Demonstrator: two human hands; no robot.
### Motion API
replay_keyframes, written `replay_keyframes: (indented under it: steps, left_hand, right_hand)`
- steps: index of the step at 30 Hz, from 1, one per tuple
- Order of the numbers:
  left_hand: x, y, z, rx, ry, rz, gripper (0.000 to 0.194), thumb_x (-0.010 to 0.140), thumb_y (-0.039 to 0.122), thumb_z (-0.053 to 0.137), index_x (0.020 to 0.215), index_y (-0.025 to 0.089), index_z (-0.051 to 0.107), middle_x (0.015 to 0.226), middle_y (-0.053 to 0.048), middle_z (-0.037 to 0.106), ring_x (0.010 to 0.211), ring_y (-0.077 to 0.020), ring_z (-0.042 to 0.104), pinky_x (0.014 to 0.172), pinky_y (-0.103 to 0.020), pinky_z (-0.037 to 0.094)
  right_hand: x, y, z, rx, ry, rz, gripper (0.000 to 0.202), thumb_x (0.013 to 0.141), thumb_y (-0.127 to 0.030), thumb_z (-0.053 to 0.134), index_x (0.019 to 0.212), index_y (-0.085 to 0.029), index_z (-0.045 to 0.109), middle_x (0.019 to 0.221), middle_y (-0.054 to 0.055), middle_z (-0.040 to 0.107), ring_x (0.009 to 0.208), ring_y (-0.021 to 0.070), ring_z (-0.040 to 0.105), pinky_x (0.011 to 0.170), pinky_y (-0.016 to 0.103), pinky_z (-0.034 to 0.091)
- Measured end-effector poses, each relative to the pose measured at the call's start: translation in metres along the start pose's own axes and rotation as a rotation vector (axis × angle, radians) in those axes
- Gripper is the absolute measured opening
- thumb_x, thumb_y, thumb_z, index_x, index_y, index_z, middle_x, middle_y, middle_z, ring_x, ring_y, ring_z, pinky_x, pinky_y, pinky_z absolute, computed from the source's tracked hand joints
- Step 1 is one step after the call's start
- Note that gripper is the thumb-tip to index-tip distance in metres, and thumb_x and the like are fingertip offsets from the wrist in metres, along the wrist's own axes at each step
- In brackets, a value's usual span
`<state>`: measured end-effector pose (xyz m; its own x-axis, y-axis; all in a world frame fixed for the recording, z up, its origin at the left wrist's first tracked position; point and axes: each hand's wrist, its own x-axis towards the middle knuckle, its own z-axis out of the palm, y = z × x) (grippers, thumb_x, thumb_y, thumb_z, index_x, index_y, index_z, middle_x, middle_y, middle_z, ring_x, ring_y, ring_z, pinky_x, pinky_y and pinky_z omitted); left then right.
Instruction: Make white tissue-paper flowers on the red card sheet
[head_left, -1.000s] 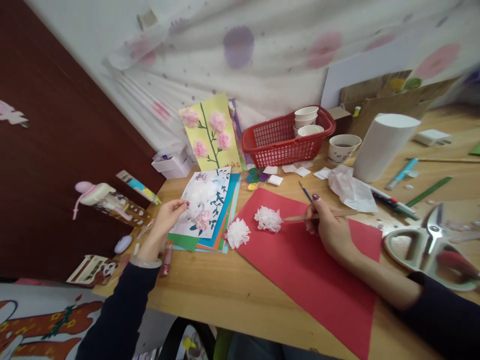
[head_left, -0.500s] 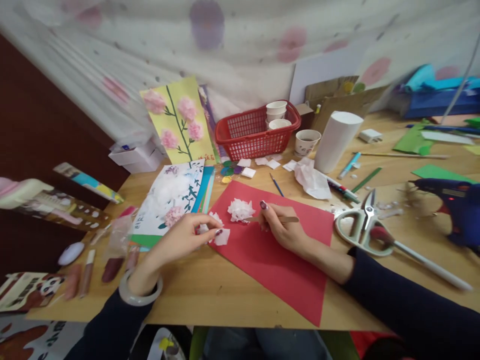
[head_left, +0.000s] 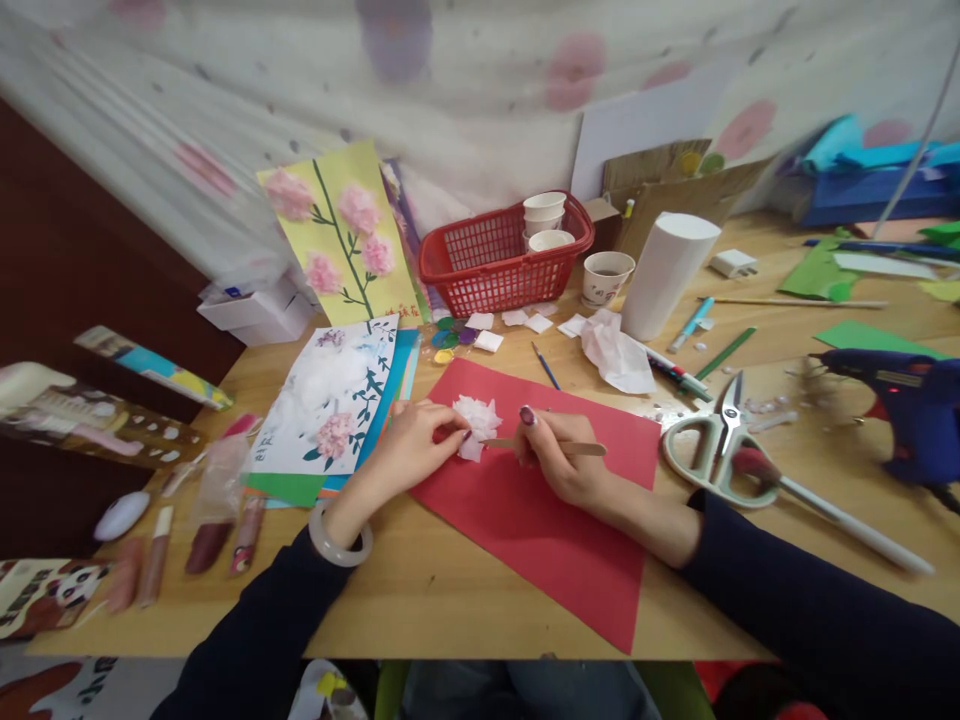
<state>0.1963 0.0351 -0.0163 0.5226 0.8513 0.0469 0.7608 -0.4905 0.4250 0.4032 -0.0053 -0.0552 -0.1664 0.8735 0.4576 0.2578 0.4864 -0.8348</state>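
A red sheet of paper lies on the table before me, with a ruffled white tissue-paper flower on its left part. My left hand reaches in from the left, thumb and fingers pinched on a small piece of white tissue paper at the flower's lower edge. Between the fingers of my right hand is a flat wooden craft stick, its tip pointing left at the flower and close to that piece. Whether the tip touches the paper I cannot tell.
Scissors, a white-handled brush and a blue glue gun lie to the right. Behind stand a red basket with paper cups, a filled cup and a white roll. Flower artwork lies left.
My left hand has moved right, from the sheet's left edge to the flower, bringing the tissue piece against it. My right hand still holds the craft stick in about the same place.
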Motion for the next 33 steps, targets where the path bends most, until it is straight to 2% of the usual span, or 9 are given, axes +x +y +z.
replay_keyframes:
  steps: [6, 9, 10, 12, 14, 16, 22, 27, 33]
  left_hand:
    - [0.002, 0.003, 0.0, 0.02, 0.017, -0.005, 0.016, 0.089, 0.025, 0.057, 0.086, 0.024, 0.072, 0.09, -0.002, 0.076, 0.09, -0.0229, 0.067, 0.095, -0.045, 0.04]
    - [-0.005, -0.002, 0.003, 0.008, 0.069, -0.008, 0.016, 0.088, 0.026, 0.057, 0.099, 0.023, 0.068, 0.1, -0.004, 0.075, 0.096, -0.023, 0.067, 0.096, -0.043, 0.041]
    - [-0.009, -0.005, 0.005, 0.014, 0.095, -0.013, 0.023, 0.087, 0.029, 0.061, 0.109, 0.023, 0.065, 0.11, -0.006, 0.073, 0.104, -0.0245, 0.065, 0.098, -0.044, 0.04]
    - [-0.017, -0.011, 0.01, 0.05, 0.126, -0.041, 0.055, 0.08, 0.037, 0.07, 0.129, 0.022, 0.052, 0.132, -0.012, 0.063, 0.123, -0.0299, 0.055, 0.105, -0.048, 0.035]
    - [-0.023, -0.017, 0.015, 0.09, 0.099, -0.083, 0.083, 0.074, 0.044, 0.077, 0.143, 0.021, 0.036, 0.147, -0.016, 0.049, 0.137, -0.0343, 0.042, 0.11, -0.053, 0.027]
    - [-0.025, -0.02, 0.019, 0.097, 0.051, -0.107, 0.094, 0.074, 0.049, 0.076, 0.149, 0.022, 0.026, 0.152, -0.019, 0.043, 0.142, -0.0348, 0.035, 0.111, -0.056, 0.022]
    - [-0.022, -0.018, 0.018, 0.093, -0.028, -0.104, 0.095, 0.078, 0.053, 0.071, 0.151, 0.021, 0.019, 0.149, -0.02, 0.047, 0.139, -0.0343, 0.042, 0.11, -0.056, 0.019]
    - [-0.023, -0.02, 0.019, 0.092, 0.005, -0.083, 0.091, 0.079, 0.055, 0.07, 0.151, 0.022, 0.023, 0.147, -0.019, 0.049, 0.136, -0.0347, 0.045, 0.11, -0.057, 0.018]
    - [-0.023, -0.016, 0.016, 0.085, -0.024, -0.105, 0.09, 0.08, 0.053, 0.071, 0.15, 0.02, 0.024, 0.15, -0.021, 0.046, 0.136, -0.0361, 0.044, 0.11, -0.059, 0.018]
  right_hand:
    - [0.001, 0.003, 0.007, -0.191, -0.056, -0.058, 0.041, 0.101, -0.038, 0.032, 0.066, -0.022, 0.046, 0.054, -0.001, 0.05, 0.047, 0.0116, 0.046, 0.051, 0.024, 0.032]
    - [0.001, 0.006, 0.009, -0.247, -0.057, -0.069, 0.037, 0.101, -0.034, 0.032, 0.068, -0.022, 0.045, 0.054, -0.002, 0.049, 0.047, 0.0121, 0.045, 0.051, 0.024, 0.031]
    - [0.001, 0.007, 0.009, -0.261, -0.066, -0.074, 0.037, 0.101, -0.034, 0.032, 0.068, -0.022, 0.045, 0.054, -0.001, 0.049, 0.047, 0.0122, 0.046, 0.052, 0.025, 0.031]
    - [0.001, 0.008, 0.01, -0.297, -0.088, -0.088, 0.038, 0.101, -0.034, 0.031, 0.068, -0.022, 0.045, 0.055, -0.001, 0.05, 0.048, 0.0126, 0.046, 0.053, 0.025, 0.031]
    - [0.002, 0.008, 0.011, -0.338, -0.108, -0.105, 0.038, 0.101, -0.034, 0.031, 0.067, -0.022, 0.044, 0.054, 0.0, 0.049, 0.048, 0.0128, 0.045, 0.054, 0.026, 0.03]
    - [0.004, 0.006, 0.012, -0.374, -0.124, -0.111, 0.039, 0.101, -0.034, 0.03, 0.067, -0.022, 0.044, 0.054, 0.0, 0.049, 0.048, 0.0126, 0.044, 0.053, 0.026, 0.029]
    - [0.014, -0.005, 0.019, -0.471, -0.146, -0.05, 0.035, 0.1, -0.031, 0.028, 0.07, -0.022, 0.042, 0.054, 0.001, 0.05, 0.046, 0.0127, 0.044, 0.051, 0.026, 0.026]
    - [0.02, -0.01, 0.027, -0.523, -0.175, -0.023, 0.032, 0.099, -0.031, 0.029, 0.07, -0.023, 0.039, 0.054, 0.0, 0.048, 0.046, 0.013, 0.04, 0.05, 0.026, 0.024]
    - [0.014, -0.004, 0.029, -0.43, -0.142, -0.004, 0.035, 0.099, -0.035, 0.032, 0.069, -0.022, 0.043, 0.054, 0.0, 0.049, 0.046, 0.0122, 0.042, 0.049, 0.025, 0.028]
